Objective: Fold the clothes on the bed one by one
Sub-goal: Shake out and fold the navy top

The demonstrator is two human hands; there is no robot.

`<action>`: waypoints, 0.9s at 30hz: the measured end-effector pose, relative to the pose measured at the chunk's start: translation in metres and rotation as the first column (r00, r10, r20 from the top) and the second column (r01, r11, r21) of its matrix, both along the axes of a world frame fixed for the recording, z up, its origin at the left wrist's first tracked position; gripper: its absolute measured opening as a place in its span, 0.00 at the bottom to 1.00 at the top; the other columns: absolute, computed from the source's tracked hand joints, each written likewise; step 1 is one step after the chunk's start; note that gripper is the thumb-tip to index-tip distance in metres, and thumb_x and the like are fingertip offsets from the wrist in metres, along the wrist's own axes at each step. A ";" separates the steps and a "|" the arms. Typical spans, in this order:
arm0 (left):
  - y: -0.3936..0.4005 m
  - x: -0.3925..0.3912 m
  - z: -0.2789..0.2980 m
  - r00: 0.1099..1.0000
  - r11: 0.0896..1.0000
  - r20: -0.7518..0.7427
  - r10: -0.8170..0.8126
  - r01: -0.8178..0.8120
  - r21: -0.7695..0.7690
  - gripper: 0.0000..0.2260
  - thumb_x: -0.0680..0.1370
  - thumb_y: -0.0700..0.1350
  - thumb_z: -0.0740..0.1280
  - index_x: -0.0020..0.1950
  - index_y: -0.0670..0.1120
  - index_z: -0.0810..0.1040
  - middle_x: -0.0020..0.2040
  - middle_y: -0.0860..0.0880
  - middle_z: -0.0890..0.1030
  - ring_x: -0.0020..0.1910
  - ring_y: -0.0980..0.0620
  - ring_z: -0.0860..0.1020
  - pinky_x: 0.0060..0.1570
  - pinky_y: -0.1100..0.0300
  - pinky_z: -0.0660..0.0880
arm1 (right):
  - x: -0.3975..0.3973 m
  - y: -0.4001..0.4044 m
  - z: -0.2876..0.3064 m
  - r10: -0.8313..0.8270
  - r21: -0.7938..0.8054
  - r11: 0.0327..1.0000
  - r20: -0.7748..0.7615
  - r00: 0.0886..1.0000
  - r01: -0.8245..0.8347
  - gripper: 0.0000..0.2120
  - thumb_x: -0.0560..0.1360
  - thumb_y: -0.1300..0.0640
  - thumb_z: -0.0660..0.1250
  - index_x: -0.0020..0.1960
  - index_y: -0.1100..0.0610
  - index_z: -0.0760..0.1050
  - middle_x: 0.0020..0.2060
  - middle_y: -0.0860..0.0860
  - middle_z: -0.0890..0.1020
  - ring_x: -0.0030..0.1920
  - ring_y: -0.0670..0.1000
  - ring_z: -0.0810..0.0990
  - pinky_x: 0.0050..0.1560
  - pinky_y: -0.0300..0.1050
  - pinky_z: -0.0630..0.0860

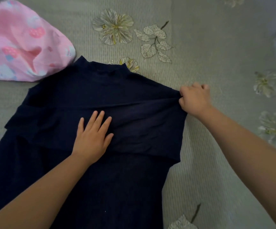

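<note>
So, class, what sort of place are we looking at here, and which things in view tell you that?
Most likely a bedroom: the grey floral bedspread fills the view, a navy garment lies flat under both hands, and pink printed fabric sits in the far left corner.

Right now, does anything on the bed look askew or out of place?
Nothing damaged or spilled. The dark navy high-neck garment lies slightly skewed, with uneven sleeve folds while the left hand presses flat and the right hand pinches its edge. A crumpled pink printed cloth sits unfolded at upper left.
</note>
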State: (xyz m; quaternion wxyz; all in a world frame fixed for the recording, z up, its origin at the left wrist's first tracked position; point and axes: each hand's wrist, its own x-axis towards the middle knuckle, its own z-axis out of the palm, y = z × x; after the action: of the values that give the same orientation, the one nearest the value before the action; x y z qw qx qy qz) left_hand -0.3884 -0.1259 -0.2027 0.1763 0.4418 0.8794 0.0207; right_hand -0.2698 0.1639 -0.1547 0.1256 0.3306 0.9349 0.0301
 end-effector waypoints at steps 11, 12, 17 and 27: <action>-0.005 -0.017 0.009 0.987 0.946 0.024 0.156 -0.156 0.283 0.21 0.80 0.44 0.58 0.72 0.41 0.62 0.73 0.43 0.60 0.74 0.47 0.51 0.69 0.49 0.43 | 0.016 -0.107 -0.030 0.073 -0.024 0.996 -0.357 0.931 -0.087 0.19 0.72 0.58 0.59 0.60 0.66 0.74 0.59 0.66 0.75 0.59 0.69 0.73 0.58 0.71 0.64; -0.015 -0.026 0.012 0.975 0.932 -0.029 0.222 -0.204 0.300 0.20 0.79 0.42 0.60 0.70 0.39 0.64 0.72 0.41 0.63 0.73 0.43 0.55 0.69 0.46 0.47 | 0.013 -0.125 -0.031 0.128 -0.058 0.986 -0.347 0.929 -0.157 0.22 0.73 0.53 0.57 0.61 0.64 0.74 0.61 0.65 0.75 0.61 0.68 0.73 0.58 0.71 0.62; -0.086 -0.027 0.020 0.944 0.943 -0.071 0.322 -0.313 0.118 0.27 0.77 0.49 0.62 0.73 0.39 0.58 0.74 0.41 0.57 0.74 0.46 0.49 0.71 0.46 0.44 | 0.013 -0.164 -0.039 0.257 -0.210 0.931 -0.200 0.945 -0.298 0.26 0.73 0.47 0.51 0.63 0.59 0.74 0.64 0.61 0.73 0.63 0.66 0.71 0.59 0.71 0.63; -0.197 0.036 0.038 0.828 0.821 0.001 0.560 -0.556 0.129 0.05 0.72 0.38 0.69 0.40 0.38 0.75 0.37 0.42 0.77 0.37 0.42 0.76 0.33 0.54 0.70 | 0.003 -0.237 -0.021 0.214 -0.234 0.933 -0.252 0.944 -0.274 0.23 0.69 0.68 0.68 0.64 0.67 0.70 0.66 0.67 0.68 0.68 0.68 0.64 0.64 0.70 0.58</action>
State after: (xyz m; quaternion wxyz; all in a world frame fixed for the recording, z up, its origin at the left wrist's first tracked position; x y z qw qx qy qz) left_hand -0.3521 -0.3226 -0.1646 0.1185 0.1756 0.9702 0.1178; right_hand -0.2670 -0.0735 -0.1757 0.0588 0.1925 0.9725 -0.1173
